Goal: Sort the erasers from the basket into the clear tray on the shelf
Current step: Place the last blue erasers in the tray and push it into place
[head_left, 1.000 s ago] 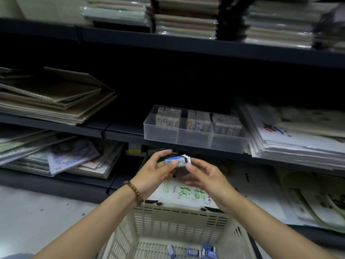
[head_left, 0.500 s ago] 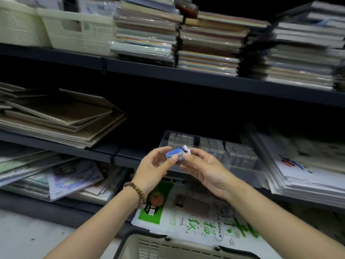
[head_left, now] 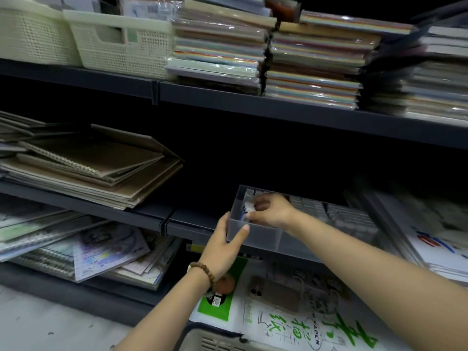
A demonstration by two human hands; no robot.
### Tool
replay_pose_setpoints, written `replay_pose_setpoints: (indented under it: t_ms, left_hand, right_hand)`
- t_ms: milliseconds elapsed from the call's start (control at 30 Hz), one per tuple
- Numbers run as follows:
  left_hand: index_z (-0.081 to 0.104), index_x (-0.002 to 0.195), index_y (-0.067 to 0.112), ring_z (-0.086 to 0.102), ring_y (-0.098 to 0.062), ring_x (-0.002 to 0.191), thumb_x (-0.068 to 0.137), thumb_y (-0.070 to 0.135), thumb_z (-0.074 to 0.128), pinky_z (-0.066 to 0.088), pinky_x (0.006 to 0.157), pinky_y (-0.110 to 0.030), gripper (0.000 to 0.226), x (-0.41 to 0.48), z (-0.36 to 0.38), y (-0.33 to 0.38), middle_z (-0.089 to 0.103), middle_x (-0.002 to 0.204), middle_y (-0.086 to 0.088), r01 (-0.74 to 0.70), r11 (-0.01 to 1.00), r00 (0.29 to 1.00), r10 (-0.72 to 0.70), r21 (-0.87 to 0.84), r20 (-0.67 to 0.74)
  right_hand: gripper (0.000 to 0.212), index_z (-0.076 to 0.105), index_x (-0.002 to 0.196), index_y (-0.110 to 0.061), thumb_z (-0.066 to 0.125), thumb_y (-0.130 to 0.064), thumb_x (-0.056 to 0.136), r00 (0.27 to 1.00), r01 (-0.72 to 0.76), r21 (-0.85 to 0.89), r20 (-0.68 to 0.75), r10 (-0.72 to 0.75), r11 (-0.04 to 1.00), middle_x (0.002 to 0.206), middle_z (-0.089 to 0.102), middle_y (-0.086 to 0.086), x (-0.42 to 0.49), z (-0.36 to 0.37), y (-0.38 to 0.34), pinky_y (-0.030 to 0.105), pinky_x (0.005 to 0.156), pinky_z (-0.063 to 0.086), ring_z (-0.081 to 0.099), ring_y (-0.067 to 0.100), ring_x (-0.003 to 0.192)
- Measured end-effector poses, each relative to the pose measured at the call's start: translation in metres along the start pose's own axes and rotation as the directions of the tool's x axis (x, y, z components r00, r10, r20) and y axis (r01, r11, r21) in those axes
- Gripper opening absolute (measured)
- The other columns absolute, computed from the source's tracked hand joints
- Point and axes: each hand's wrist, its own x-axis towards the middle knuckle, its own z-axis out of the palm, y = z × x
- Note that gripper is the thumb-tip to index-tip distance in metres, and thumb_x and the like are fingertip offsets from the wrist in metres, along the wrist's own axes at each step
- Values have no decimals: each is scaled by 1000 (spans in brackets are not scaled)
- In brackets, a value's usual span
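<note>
so, head view only, slightly blurred.

risks first. could tip or slide the clear tray (head_left: 263, 236) off the shelf (head_left: 195, 220): seems to sit right at the front edge, so likely if pressing down in the left compartment while easing off the left hand (head_left: 222, 245). could also scatter the erasers (head_left: 249, 207) on release: held as a loose little stack, apt to fan out or topple rather than stand like the packed row (head_left: 309, 207) in the middle compartment. could jam too, if pushed in skewed against a wall. can't tell how full the left compartment is, hidden behind the hand.

positions now. left hand clamped on the tray's front-left corner, thumb across the front wall, fingers round the side. right hand (head_left: 269, 211) reaching over the front wall and down into the left compartment, fingertips pinching the erasers, white ends showing just left of the knuckles. so: erasers inside the tray's outline, not yet let go, between the two hands, near both. basket (head_left: 215, 342) at the bottom edge, well below, only the rim showing, contents out of sight.
</note>
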Motion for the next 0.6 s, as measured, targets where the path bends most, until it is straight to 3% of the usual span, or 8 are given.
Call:
replay_pose_setpoints:
  t_ms: [100,233,367,600]
  left_hand:
    - [16,147,29,23,-10,140,89,47,49,25,103,-21,69,0,-1,0,22,153,8,6,1000,1000,-7,-28,-15]
    - [22,145,31,28,-9,137,90,44,51,28,103,-22,63,-6,1,1,29,148,10,-10,998,1000,9,-57,-14]
    - [26,144,29,33,-9,135,93,37,48,32,111,-33,56,-11,1,1,34,148,7,-21,995,1000,19,-101,-17]
    - [30,142,29,37,-2,128,95,32,46,32,101,-20,50,-16,-2,-2,37,145,9,-15,992,1000,13,-128,-21]
  right_hand:
    - [51,56,122,-4,76,-16,77,1000,-16,-9,-25,16,1000,118,60,11,6,12,3,32,94,49,57,22,107]
    - [43,61,117,-7,76,-13,77,998,-23,5,-50,23,1000,115,62,7,8,22,-1,25,87,49,57,16,101]
    - [41,60,114,-8,76,-13,77,997,-34,-5,-68,33,999,111,63,7,6,26,-2,24,85,49,58,15,98]
    - [51,62,116,-3,76,-32,77,987,-160,73,44,157,984,114,66,11,6,19,1,39,99,47,61,25,107]
